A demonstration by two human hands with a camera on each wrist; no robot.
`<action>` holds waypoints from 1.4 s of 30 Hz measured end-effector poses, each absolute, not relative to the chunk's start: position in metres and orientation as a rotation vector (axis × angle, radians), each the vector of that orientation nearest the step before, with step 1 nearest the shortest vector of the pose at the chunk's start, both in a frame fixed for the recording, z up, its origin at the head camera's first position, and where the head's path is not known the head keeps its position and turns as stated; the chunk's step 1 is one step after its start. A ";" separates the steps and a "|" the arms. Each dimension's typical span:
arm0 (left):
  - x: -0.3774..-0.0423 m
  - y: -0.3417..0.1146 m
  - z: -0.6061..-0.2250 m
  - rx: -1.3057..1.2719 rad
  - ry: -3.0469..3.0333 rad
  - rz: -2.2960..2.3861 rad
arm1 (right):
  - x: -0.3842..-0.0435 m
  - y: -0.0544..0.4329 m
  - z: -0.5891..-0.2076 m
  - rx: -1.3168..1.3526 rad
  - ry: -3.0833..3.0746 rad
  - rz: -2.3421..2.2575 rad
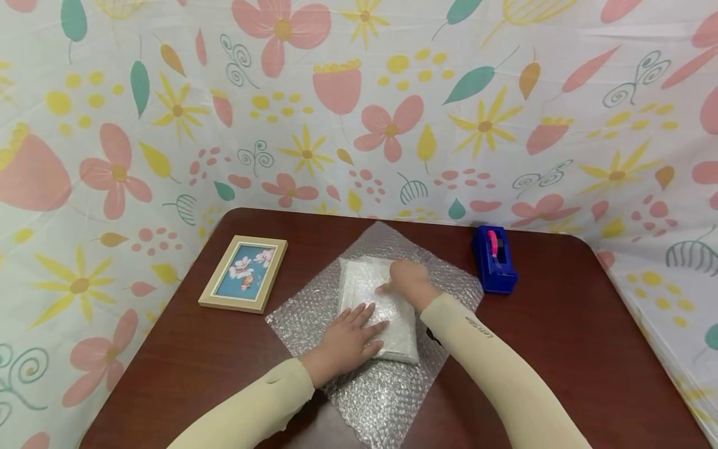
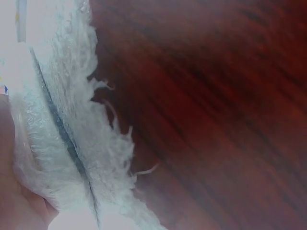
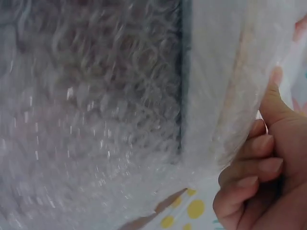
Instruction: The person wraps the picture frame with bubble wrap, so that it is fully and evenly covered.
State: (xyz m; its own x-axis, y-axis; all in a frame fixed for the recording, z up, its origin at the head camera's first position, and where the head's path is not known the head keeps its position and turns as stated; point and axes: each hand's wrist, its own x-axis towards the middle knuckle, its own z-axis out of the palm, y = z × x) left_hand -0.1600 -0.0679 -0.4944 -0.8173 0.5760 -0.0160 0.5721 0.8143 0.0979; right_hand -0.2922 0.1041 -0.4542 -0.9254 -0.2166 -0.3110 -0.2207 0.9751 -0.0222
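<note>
A flat rectangular bubble-wrapped package (image 1: pixel 364 277) lies on a larger sheet of bubble wrap (image 1: pixel 381 399) set diagonally on the table. My left hand (image 1: pixel 344 346) rests on the package's near left part, fingers spread and straight. At its far right corner is my right hand (image 1: pixel 412 280), fingers curled and thumb reaching over the top. In the right wrist view the right thumb (image 3: pixel 274 91) presses the package's face while the fingertips sit against its side. A tan edge shows faintly through the wrap there. The left wrist view catches the wrap's ragged edge (image 2: pixel 112 153).
A light wooden picture frame (image 1: pixel 244 274) with a blossom picture lies at the left. To the right stands a blue tape dispenser (image 1: pixel 496 262) with a pink roll. The dark brown table (image 1: pixel 561 324) meets a flower-printed cloth (image 1: pixel 359 125) behind and at both sides.
</note>
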 end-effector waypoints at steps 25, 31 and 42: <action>-0.156 -0.069 -0.490 0.907 2.937 0.154 | -0.298 0.150 -0.456 -0.252 2.716 -0.408; -0.155 -0.065 -0.487 0.888 2.921 0.146 | -0.292 0.154 -0.462 -0.186 2.744 -0.473; -0.156 -0.068 -0.491 0.887 2.941 0.137 | -0.300 0.171 -0.460 -0.176 2.386 -0.926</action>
State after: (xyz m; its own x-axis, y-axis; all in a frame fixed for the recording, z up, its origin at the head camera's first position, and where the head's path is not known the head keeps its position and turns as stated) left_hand -0.1561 -0.0678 -0.4909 -0.8316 0.5541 -0.0380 0.5482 0.8298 0.1044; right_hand -0.2999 0.1707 -0.4598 -0.8298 -0.3142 -0.4612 0.0792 0.7518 -0.6546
